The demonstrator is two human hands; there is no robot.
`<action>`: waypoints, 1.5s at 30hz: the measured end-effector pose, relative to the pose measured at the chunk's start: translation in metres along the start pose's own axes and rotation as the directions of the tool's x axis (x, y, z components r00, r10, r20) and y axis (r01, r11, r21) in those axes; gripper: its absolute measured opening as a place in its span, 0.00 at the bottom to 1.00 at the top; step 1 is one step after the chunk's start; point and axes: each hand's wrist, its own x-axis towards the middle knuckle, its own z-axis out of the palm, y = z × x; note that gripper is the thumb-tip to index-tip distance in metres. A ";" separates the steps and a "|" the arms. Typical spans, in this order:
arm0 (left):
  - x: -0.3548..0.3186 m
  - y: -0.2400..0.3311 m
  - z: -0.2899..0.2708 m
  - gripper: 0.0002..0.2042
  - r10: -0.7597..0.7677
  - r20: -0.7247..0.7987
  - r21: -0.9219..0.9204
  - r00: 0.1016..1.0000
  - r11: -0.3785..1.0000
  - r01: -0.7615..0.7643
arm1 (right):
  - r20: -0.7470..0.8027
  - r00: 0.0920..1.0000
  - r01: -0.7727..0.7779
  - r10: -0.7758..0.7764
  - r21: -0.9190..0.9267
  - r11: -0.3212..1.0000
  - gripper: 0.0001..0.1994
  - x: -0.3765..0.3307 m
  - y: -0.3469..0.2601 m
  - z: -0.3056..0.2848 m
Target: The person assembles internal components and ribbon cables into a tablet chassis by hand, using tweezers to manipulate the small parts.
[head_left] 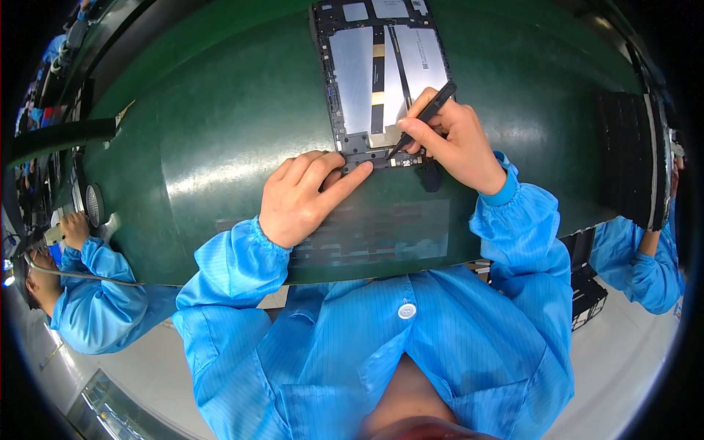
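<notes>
An opened tablet (352, 81), with silver plates, a black frame and a dark flat cable down its middle, lies on the green bench in front of me. My left hand (301, 192) holds its lower left corner, thumb on the bottom edge and fingers bent at the side. In my right hand (458, 139) are slim black tweezers (429, 111), gripped like a pen. Their pointed tip reaches down to the lower frame, close to my left thumb. Whether the tip touches a part is too small to tell.
A clear sheet (396, 231) lies on the green mat (220, 147) near the front edge. A dark hose-like arm (66, 138) juts in at left, and a black block (627, 154) stands at right. Co-workers in blue sleeves (110, 293) sit on both sides.
</notes>
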 end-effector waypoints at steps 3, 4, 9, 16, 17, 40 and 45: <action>0.000 0.000 0.001 0.26 -0.003 0.008 0.004 1.000 1.000 0.003 | 0.005 1.000 -0.004 0.004 -0.009 1.000 0.10 0.000 -0.001 0.000; -0.001 0.000 0.002 0.26 0.001 0.006 0.013 1.000 1.000 -0.001 | 0.008 1.000 -0.006 0.006 -0.012 1.000 0.10 0.000 -0.001 0.000; 0.001 0.004 0.001 0.27 -0.016 0.033 0.032 0.999 0.999 0.015 | -0.007 1.000 0.003 -0.003 -0.035 0.999 0.10 0.001 0.001 0.003; 0.007 0.004 -0.004 0.30 -0.015 0.088 -0.053 0.996 0.998 0.020 | -0.270 0.963 0.048 -0.015 0.115 0.992 0.07 -0.006 0.007 0.008; 0.003 0.001 -0.003 0.30 -0.013 0.081 -0.050 0.997 0.999 0.017 | -0.399 0.892 0.211 -0.212 -0.047 0.976 0.07 -0.007 0.023 0.005; 0.018 -0.013 -0.017 0.21 -0.084 -0.075 0.088 0.994 0.992 0.090 | -0.200 0.955 0.285 -0.218 0.419 0.862 0.14 0.057 0.009 0.030; 0.039 -0.060 -0.012 0.19 -0.173 -0.191 0.247 0.966 0.944 0.218 | -0.185 0.949 0.309 -0.255 0.383 0.871 0.13 0.091 0.001 0.034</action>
